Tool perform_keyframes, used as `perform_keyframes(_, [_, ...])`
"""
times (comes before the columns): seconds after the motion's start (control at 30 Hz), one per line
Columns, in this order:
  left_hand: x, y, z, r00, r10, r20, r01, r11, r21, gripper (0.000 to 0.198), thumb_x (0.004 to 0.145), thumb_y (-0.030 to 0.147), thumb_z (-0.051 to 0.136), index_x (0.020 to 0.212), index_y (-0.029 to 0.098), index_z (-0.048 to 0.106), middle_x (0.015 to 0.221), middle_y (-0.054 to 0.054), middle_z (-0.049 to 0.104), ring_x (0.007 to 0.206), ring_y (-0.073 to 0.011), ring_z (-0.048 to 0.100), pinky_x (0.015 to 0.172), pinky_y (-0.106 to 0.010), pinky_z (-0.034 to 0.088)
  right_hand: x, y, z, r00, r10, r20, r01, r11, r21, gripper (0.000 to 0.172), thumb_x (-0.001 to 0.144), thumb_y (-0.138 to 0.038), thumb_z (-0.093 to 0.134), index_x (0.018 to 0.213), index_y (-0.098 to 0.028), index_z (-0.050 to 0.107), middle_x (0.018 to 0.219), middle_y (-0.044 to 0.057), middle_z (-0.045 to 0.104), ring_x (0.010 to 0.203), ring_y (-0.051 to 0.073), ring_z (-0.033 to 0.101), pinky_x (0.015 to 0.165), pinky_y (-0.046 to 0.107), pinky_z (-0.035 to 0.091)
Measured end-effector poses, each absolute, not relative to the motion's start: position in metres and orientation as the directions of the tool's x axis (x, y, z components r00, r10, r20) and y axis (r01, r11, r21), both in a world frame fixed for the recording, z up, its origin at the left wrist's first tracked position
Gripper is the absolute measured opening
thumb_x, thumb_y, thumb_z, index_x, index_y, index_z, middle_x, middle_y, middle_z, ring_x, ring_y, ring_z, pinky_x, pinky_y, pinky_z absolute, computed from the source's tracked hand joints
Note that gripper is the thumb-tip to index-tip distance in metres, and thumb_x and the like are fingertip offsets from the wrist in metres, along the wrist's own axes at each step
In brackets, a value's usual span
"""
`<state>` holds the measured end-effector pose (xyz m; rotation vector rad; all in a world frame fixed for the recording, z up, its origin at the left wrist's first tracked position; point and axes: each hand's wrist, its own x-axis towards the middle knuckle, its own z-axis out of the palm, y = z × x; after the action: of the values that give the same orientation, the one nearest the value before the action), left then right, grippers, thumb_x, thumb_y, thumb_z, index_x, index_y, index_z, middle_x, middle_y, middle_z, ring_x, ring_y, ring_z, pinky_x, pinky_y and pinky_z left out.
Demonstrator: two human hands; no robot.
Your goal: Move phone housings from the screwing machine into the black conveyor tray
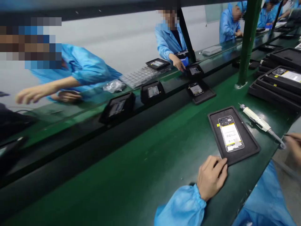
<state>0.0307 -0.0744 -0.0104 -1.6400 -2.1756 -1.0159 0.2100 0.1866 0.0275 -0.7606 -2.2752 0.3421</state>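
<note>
Glossy green counter (131,169): black rectangular tray (249,146), long axis pointing away, ahead of nearer left hand (211,178); fingers curled, touching its corner. Right hand (294,145) blurred, fingers: can't tell.

Right of the frame's centre, a phone (231,135) lies in a tray (239,156), with a screwdriver (257,118) just right; stacked trays (274,91) (another phone (288,75) on top) stand behind, upper right.

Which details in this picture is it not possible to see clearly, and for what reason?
All in the head view:
Right hand: blurred, cut off by the right edge; grip unclear.
Nearest phone: its small print is too small to read.
Stacked trays: ends cut off by the right edge.
</note>
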Motion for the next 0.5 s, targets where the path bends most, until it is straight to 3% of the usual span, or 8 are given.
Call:
perform_keyframes(0.1, [0.023,-0.074,-0.014,-0.346,0.802,0.486,0.923,0.199,0.328,0.029,0.092,0.023,0.048,0.116,0.013,0.061,0.081,-0.007,0.062,0.071,-0.0193,0.060,0.057,-0.031,0.052,0.125,0.140,0.020,-0.808,0.425,0.409,0.283,0.888,-0.363,0.039,0.093,-0.047,0.049,0.108,-0.015,0.066,0.118,0.015,0.064,0.108,0.028,0.060,0.095,0.042,0.050])
perform_keyframes(0.17, [0.023,-0.075,-0.017,-0.319,0.836,0.447,0.935,0.202,0.291,0.029,0.094,0.025,0.044,0.117,0.015,0.060,0.078,-0.005,0.062,0.068,-0.0197,0.059,0.056,-0.032,0.051,0.078,0.113,0.021,-0.894,0.400,0.202,0.354,0.906,-0.232,0.046,0.092,-0.048,0.052,0.113,-0.010,0.064,0.126,0.019,0.057,0.115,0.033,0.053,0.095,0.046,0.048])
perform_keyframes(0.27, [0.026,-0.075,-0.021,-0.327,0.851,0.411,0.934,0.225,0.277,0.026,0.093,0.027,0.047,0.112,0.019,0.062,0.076,-0.004,0.062,0.067,-0.0207,0.059,0.055,-0.034,0.049,0.046,0.089,0.027,-0.915,0.402,0.023,0.400,0.914,-0.073,0.039,0.094,-0.039,0.048,0.111,-0.008,0.064,0.123,0.020,0.056,0.116,0.034,0.049,0.090,0.044,0.048])
perform_keyframes(0.4, [0.028,-0.075,-0.026,-0.386,0.849,0.360,0.910,0.286,0.301,0.020,0.088,0.032,0.058,0.105,0.023,0.063,0.078,-0.002,0.064,0.070,-0.0218,0.061,0.057,-0.035,0.050,0.044,0.083,0.026,-0.919,0.393,-0.019,0.393,0.919,0.024,0.028,0.091,-0.021,0.045,0.108,-0.005,0.061,0.109,0.023,0.060,0.108,0.031,0.054,0.083,0.038,0.050])
perform_keyframes(0.5, [0.028,-0.075,-0.026,-0.399,0.860,0.319,0.904,0.310,0.294,0.024,0.085,0.033,0.063,0.107,0.024,0.061,0.083,-0.002,0.066,0.075,-0.0225,0.062,0.060,-0.035,0.051,0.045,0.085,0.025,-0.934,0.357,0.008,0.354,0.923,0.150,0.040,0.084,-0.007,0.046,0.123,0.001,0.051,0.102,0.026,0.061,0.098,0.031,0.060,0.073,0.035,0.053])
